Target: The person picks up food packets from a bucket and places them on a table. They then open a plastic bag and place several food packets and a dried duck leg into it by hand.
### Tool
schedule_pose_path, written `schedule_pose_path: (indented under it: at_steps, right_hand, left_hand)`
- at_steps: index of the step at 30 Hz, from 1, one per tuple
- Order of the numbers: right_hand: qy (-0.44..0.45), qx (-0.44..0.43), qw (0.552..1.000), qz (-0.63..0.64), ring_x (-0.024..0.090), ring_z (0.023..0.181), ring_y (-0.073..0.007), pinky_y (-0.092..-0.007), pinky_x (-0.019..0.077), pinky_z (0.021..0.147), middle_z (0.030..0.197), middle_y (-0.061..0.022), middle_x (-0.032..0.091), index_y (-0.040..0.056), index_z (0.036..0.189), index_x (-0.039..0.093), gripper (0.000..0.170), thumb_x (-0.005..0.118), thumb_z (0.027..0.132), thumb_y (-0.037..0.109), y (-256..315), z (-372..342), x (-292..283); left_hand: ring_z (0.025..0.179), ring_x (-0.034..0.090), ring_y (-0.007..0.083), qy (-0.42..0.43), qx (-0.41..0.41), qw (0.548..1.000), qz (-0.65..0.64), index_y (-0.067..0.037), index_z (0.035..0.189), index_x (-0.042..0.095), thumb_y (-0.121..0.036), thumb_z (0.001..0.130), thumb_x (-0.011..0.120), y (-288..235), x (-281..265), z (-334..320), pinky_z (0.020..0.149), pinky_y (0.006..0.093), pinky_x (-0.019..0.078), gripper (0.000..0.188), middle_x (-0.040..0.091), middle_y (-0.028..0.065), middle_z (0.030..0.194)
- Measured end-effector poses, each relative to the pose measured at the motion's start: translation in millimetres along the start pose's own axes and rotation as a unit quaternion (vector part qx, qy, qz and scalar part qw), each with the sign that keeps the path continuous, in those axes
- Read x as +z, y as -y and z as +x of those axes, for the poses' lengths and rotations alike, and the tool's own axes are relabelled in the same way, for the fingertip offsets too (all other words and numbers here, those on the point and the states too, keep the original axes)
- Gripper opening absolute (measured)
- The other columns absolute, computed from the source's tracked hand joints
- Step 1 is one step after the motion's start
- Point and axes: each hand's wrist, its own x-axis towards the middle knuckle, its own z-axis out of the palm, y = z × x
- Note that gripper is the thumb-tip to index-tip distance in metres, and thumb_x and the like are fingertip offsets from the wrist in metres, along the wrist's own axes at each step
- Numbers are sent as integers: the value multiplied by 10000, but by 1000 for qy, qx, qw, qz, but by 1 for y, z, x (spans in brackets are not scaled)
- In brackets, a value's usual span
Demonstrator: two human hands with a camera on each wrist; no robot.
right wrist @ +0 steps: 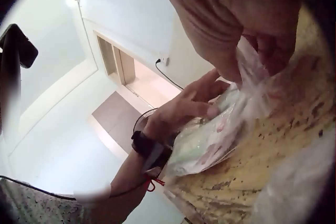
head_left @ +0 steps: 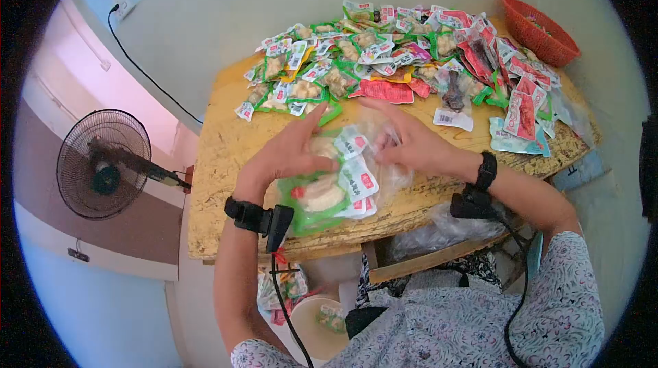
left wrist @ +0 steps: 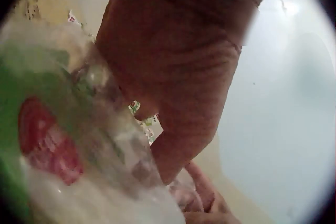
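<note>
A clear plastic bag (head_left: 394,176) lies near the table's front edge, with several green-and-white food packets (head_left: 321,193) inside. Pale pieces show through the packets' windows, beside white labels with red marks. My left hand (head_left: 282,152) holds the bag's left side, thumb across the packets. Opposite it, my right hand (head_left: 426,149) pinches the bag's loose end. In the right wrist view the film bunches up between the right thumb and fingers (right wrist: 275,50). The left wrist view has the bag close up, partly covering the left fingertips.
A large heap of sealed packets (head_left: 343,66) covers the table's back. A red basket (head_left: 541,32) stands at the back right. Below the edge, an open drawer (head_left: 439,238) holds clear plastic bags. A pale bucket (head_left: 319,330) is underneath, and a fan (head_left: 103,162) stands left.
</note>
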Motion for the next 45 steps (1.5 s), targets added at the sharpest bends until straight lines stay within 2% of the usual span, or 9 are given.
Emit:
schedule_pose_path:
  at_steps: [3, 7, 12, 13, 19, 25, 31, 35, 45]
  right_hand:
    - [-51, -130, 989, -38, 583, 935, -120, -299, 521, 832, 1178, -74, 605, 130, 1579, 286, 862, 602, 805, -83, 7, 19, -6]
    - [-40, -129, 985, -107, 608, 1033, -173, -316, 515, 918, 1312, -129, 598, 168, 1535, 403, 787, 552, 808, -94, 50, 29, -10]
    - [-93, -314, 909, -259, 646, 911, -314, -428, 527, 796, 1015, -140, 656, 234, 1484, 459, 689, 585, 843, 16, 79, 55, -17]
    - [-108, -342, 885, -298, 653, 870, -360, -470, 528, 753, 919, -137, 669, 246, 1470, 465, 650, 607, 861, 69, 83, 61, -19]
    - [-152, -401, 874, -229, 660, 850, -330, -456, 534, 752, 875, -92, 666, 198, 1407, 521, 579, 615, 847, 84, 118, 70, -36]
    - [-139, -317, 911, -224, 628, 833, -177, -342, 521, 774, 944, -59, 673, 120, 1446, 513, 616, 673, 855, 52, 67, 75, -66]
    - [-170, -242, 948, -118, 560, 1267, -215, -394, 469, 1006, 1376, -114, 591, 96, 1535, 358, 846, 799, 823, 216, 34, 44, -92]
    - [-69, -161, 985, -4, 388, 1438, -270, -416, 378, 1141, 1533, -209, 412, 72, 1590, 187, 1077, 857, 763, 234, -32, 49, -86]
    - [-47, -106, 993, 29, 506, 1285, -186, -373, 452, 1065, 1415, -116, 530, 22, 1518, 287, 944, 836, 752, 86, -29, 40, -78]
  left_hand:
    - [1259, 557, 341, -33, 21, 999, -32, -27, 1592, 165, -332, 657, 896, 6, 2, 7, 1055, 422, 437, 1226, 545, 267, 1360]
    - [1044, 644, 210, -72, -74, 986, -129, 2, 1575, 178, -249, 705, 892, 0, 3, -1, 892, 348, 513, 1153, 646, 171, 1196]
    - [854, 678, 133, -219, -47, 904, -366, 28, 1330, 585, -118, 790, 828, 1, 10, -17, 752, 275, 539, 610, 724, 79, 1020]
    - [886, 676, 126, -250, -34, 892, -376, -3, 1110, 709, -78, 815, 797, -4, 10, -21, 789, 283, 539, 317, 729, 73, 1037]
    - [971, 670, 133, -342, 97, 847, -396, -19, 1166, 684, -67, 866, 760, -22, 16, -11, 889, 302, 526, 313, 723, 56, 1085]
    - [1105, 627, 179, -318, 57, 837, -441, -3, 1310, 553, -59, 853, 767, -7, 41, 29, 965, 332, 504, 508, 654, 94, 1231]
    - [1089, 646, 215, -319, 32, 887, -333, 11, 1299, 545, -69, 785, 800, 2, 45, 27, 941, 364, 523, 580, 657, 112, 1226]
    - [1083, 645, 207, -241, -40, 920, -307, 20, 1299, 531, -27, 763, 815, 4, 48, 22, 937, 352, 522, 609, 657, 124, 1212]
    - [1020, 669, 207, -270, 33, 891, -364, 22, 1258, 567, -52, 733, 845, -36, 51, 47, 908, 342, 535, 598, 686, 107, 1146]
